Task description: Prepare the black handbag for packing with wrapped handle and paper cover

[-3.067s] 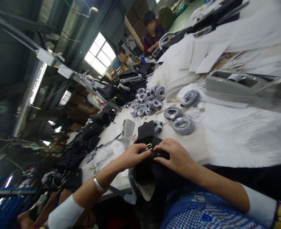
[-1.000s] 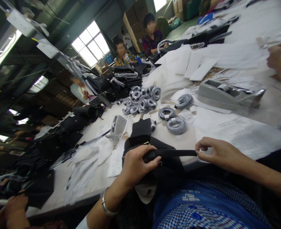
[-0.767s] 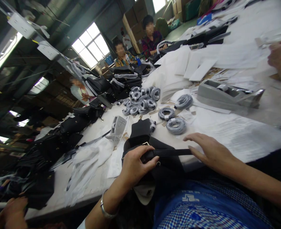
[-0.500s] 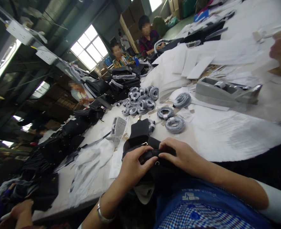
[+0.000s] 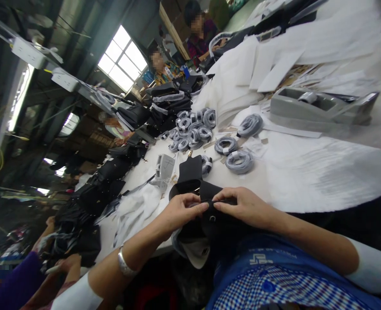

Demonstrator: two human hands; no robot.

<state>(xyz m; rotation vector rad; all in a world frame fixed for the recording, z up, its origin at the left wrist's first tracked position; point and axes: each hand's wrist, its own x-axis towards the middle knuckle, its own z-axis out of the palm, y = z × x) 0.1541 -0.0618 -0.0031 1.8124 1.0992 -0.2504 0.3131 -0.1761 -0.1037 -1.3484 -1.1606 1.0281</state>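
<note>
A black bag [image 5: 190,168] with gold-coloured metal fittings rests at the table's near edge, its flap standing up. My left hand [image 5: 185,211] pinches the bag's dark edge between thumb and fingers. Close beside it, my right hand [image 5: 242,206] pinches the same edge from the other side. A small metal ring shows on the bag just below the fingertips. Under the hands hangs a pale, light-coloured flap or lining [image 5: 195,252]; what it belongs to I cannot tell.
Coiled grey straps [image 5: 239,161] lie beyond the bag. A grey tape dispenser [image 5: 319,110] stands at the right, a smaller one [image 5: 164,167] left of the bag. White foam sheets [image 5: 339,172] cover the right side. Black bags [image 5: 96,181] are piled left, near co-workers' hands [image 5: 69,262].
The view has shifted slightly. My left hand's fingers have straightened and moved closer to my right fingertips along the bag's edge. A hand at the far right has left the view.
</note>
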